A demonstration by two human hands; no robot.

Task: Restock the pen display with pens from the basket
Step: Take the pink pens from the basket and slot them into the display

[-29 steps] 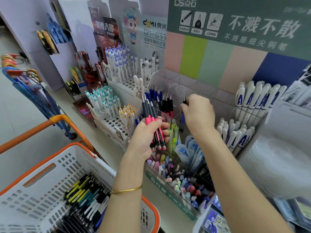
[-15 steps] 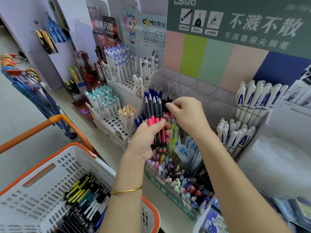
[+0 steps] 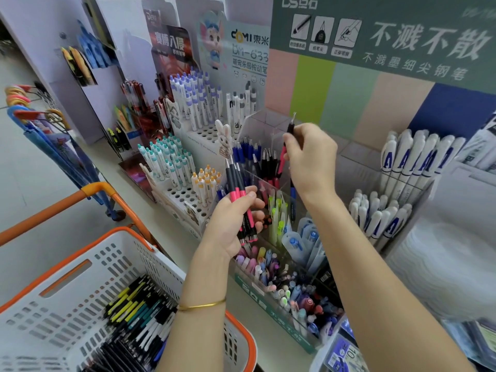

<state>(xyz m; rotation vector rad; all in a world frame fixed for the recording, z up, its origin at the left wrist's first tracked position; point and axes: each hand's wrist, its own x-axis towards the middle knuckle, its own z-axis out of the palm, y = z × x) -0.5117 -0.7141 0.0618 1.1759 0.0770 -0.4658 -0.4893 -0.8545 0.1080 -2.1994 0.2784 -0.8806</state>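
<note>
One pink-and-black pen [image 3: 281, 159] was pinched in my right hand's [image 3: 311, 157] fingertips, just above the clear pen display [image 3: 264, 130]. Left hand [image 3: 230, 226] fingers were curled round a bundle of matching pens [image 3: 236, 183], basket [image 3: 67, 291] down-left of them.

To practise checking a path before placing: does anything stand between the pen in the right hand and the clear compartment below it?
Nothing visible does. The right hand holds the pen at the open top of the clear compartment; the black pens standing there sit to its left, leaving room.
</note>
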